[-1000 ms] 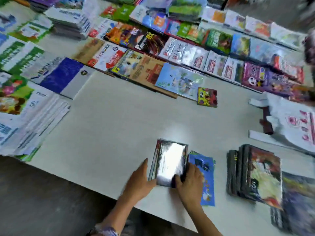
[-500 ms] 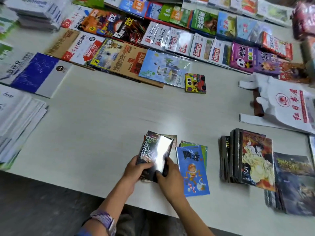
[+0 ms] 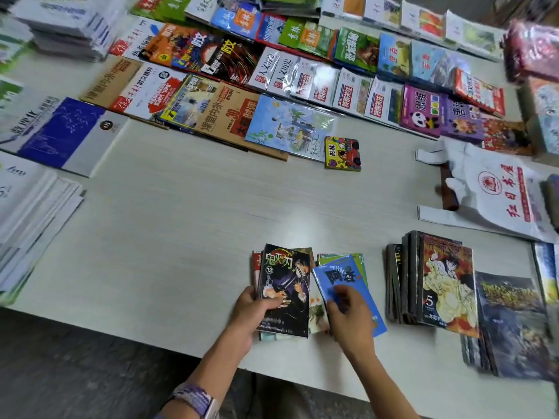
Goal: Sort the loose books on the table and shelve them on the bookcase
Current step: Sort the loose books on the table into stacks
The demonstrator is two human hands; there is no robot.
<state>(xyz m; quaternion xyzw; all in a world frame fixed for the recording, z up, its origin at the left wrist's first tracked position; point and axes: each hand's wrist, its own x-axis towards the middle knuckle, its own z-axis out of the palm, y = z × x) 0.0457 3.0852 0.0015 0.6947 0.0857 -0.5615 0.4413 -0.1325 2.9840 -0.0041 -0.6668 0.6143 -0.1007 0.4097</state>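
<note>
A pale worktop point(image 3: 187, 213) is carrying rows of laid-out books along its far side, and no bookcase is showing. At the near edge sits the dark manga volume point(image 3: 286, 290), topping a small stack; the left hand point(image 3: 257, 309) is gripping it, fingers curled round its left edge. Just right of it, the right hand point(image 3: 348, 306) is resting on the blue book point(image 3: 348, 276), fingers bent, though blur is hiding whether they are pinching it. Further right of the manga volume a taller comic pile point(image 3: 435, 279) is lying. Sorting is looking partly done; shelving is not yet starting.
</note>
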